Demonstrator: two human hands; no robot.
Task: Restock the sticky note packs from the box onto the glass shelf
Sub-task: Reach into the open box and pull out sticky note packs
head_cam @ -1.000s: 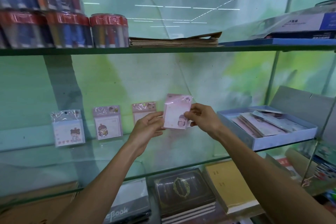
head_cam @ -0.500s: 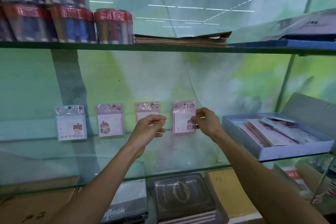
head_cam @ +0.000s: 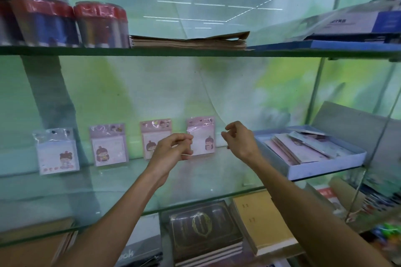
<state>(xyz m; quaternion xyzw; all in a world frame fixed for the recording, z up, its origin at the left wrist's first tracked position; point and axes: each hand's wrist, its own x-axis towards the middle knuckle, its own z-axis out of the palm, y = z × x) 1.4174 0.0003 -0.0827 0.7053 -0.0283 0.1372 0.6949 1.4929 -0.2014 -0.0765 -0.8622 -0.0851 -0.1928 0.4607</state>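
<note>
Four packs (head_cam: 201, 136) stand leaning on the back wall of the shelf (head_cam: 206, 182), left of the box (head_cam: 325, 169). Both hands, left (head_cam: 171, 149) and right (head_cam: 239, 140), hover just before the rightmost pack, fingers loosely curled, holding nothing. Bare glass out to the front edge.

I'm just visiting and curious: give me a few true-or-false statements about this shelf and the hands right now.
1. Four sticky note packs stand against the back of the glass shelf. True.
2. The right hand grips a pack. False: it holds nothing.
3. The blue box sits at the shelf's right end. True.
4. The box is empty. False: packs still lie in it.
5. The left hand rests inside the box. False: it hovers before the row.
</note>
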